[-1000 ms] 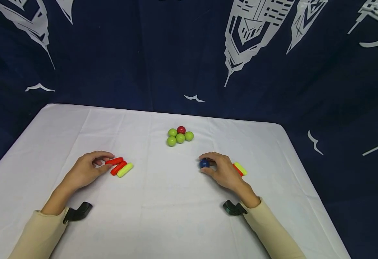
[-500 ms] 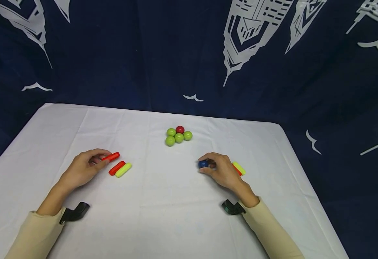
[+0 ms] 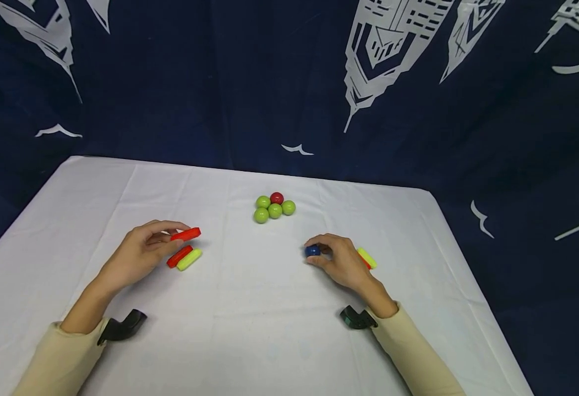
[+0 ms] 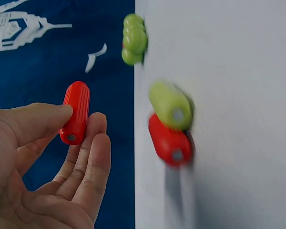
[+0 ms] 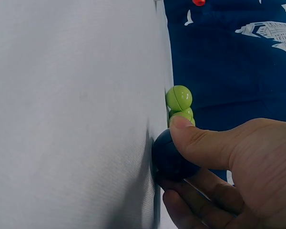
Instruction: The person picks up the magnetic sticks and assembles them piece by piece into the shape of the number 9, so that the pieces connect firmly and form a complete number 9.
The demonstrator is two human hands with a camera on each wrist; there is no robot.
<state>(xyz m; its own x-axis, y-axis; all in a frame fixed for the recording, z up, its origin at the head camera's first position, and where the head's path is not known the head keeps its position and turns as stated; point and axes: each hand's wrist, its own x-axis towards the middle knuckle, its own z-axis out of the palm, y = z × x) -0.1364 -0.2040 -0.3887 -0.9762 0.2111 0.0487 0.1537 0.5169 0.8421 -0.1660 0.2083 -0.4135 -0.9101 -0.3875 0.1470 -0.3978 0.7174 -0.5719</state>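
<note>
My left hand (image 3: 143,250) pinches a red ridged rod (image 4: 77,112) between thumb and fingers, raised off the cloth. Just below it, a second red rod (image 3: 179,256) and a yellow-green rod (image 3: 189,259) lie side by side on the table. On the other side, my right hand (image 3: 338,259) holds a dark blue ball (image 5: 169,155) with thumb and fingers, low at the cloth. Partly hidden behind that hand lie another yellow-green rod (image 3: 367,257) and a red rod (image 3: 366,264).
Several green balls (image 3: 275,211) and one red ball (image 3: 277,198) sit clustered at the far middle of the white-covered table (image 3: 250,341). A dark blue printed curtain (image 3: 170,82) hangs behind the table. Each wrist carries a black camera mount (image 3: 123,325).
The left hand has lifted the red rod off the cloth, away from the two rods beside it, first leftward, then back right above them. The right hand stays at the blue ball.
</note>
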